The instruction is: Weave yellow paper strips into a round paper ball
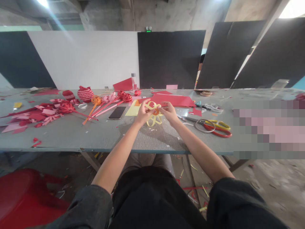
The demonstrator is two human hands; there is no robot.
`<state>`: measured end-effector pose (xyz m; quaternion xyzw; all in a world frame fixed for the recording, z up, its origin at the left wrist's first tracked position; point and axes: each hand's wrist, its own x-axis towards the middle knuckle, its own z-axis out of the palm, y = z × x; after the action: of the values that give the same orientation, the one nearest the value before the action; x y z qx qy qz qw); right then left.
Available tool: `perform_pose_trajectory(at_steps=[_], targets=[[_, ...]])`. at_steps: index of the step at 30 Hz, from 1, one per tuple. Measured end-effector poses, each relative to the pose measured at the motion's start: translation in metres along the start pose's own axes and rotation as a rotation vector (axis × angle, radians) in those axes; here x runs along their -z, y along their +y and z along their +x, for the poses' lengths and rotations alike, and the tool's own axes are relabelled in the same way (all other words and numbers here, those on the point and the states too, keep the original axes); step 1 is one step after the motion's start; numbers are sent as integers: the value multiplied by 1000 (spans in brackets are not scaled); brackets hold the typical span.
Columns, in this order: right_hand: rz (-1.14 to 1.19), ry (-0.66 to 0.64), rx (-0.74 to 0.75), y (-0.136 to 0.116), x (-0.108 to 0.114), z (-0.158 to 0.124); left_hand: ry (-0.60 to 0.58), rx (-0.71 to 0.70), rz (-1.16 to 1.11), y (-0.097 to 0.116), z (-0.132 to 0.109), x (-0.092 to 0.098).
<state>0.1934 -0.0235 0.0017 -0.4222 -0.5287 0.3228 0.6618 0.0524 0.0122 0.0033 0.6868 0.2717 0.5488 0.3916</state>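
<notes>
Between my hands, above the near part of the table, is a yellow paper flower [154, 120] made of looped strips with an orange centre. My left hand [143, 113] pinches its left side near the centre. On the opposite side, the fingers of my right hand [169, 112] are closed on a loop close to the orange middle. Behind the flower lie red paper sheets [176, 100], and a yellow sheet [132, 109] is just left of my left hand. A dark phone [117, 113] rests farther left.
Scissors with red and yellow handles [215, 126] lie to the right beside a roll of tape [199, 126]. Red and pink paper flowers [64, 108] are heaped on the left. A clear bottle [133, 82] stands at the back. A red stool [26, 197] is at lower left.
</notes>
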Motion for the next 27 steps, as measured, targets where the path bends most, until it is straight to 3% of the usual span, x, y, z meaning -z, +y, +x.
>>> perform_pose_trajectory(at_steps=[9,16,20,23,27], targets=[[24,-105,-18,-2,-1,-4,140,12,76,8,1,2],[60,92,-22,-1,-1,1,63,80,-11,7,0,2],[52,201,-61,4,2,7,111,30,-48,4,3,3],[32,291,-47,9,6,12,141,21,-82,4,17,9],[20,323,-12,12,13,19,45,120,-107,16,52,20]])
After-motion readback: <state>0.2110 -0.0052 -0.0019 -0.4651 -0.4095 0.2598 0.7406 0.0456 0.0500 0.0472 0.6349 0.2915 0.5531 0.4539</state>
